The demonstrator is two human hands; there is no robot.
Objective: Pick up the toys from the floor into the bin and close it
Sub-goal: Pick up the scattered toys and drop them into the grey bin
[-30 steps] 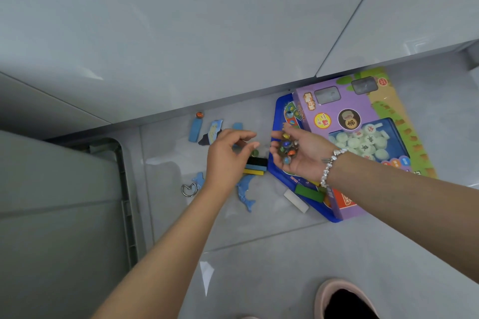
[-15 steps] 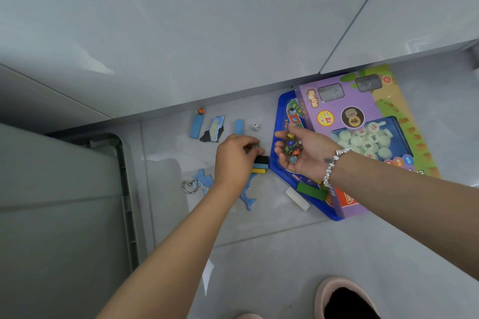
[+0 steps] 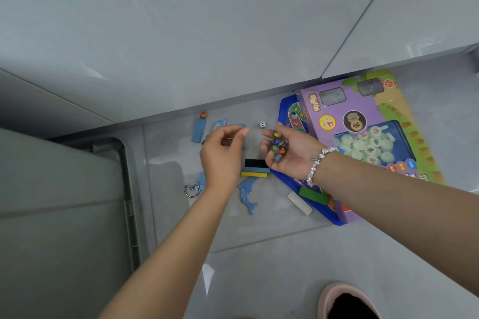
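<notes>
My right hand (image 3: pixel 290 155) is palm up and cups several coloured marbles (image 3: pixel 278 146). My left hand (image 3: pixel 223 155) hovers just to its left, thumb and fingertips pinched together beside the marbles; what they pinch is hidden. Under the hands lies a stack of black, blue and yellow blocks (image 3: pixel 255 169). Around it on the floor are a blue dolphin piece (image 3: pixel 247 195), a metal ring (image 3: pixel 191 190), a blue block (image 3: pixel 198 131) with an orange marble (image 3: pixel 203 114), a white die (image 3: pixel 262 125), a white block (image 3: pixel 299 203) and a green block (image 3: pixel 313 195). The grey bin (image 3: pixel 124 176) stands at the left.
A purple board-game box (image 3: pixel 334 109) lies on a blue tray (image 3: pixel 286 111) at the right, against grey cabinet fronts (image 3: pixel 233 33). A pink slipper (image 3: pixel 344 300) is at the bottom right. A blue puzzle piece (image 3: pixel 219 124) peeks out behind my left hand.
My left hand dipped to the floor beside the block stack, then rose toward my right palm with its fingertips pinched. The green marble by the stack is gone. My right hand barely moved.
</notes>
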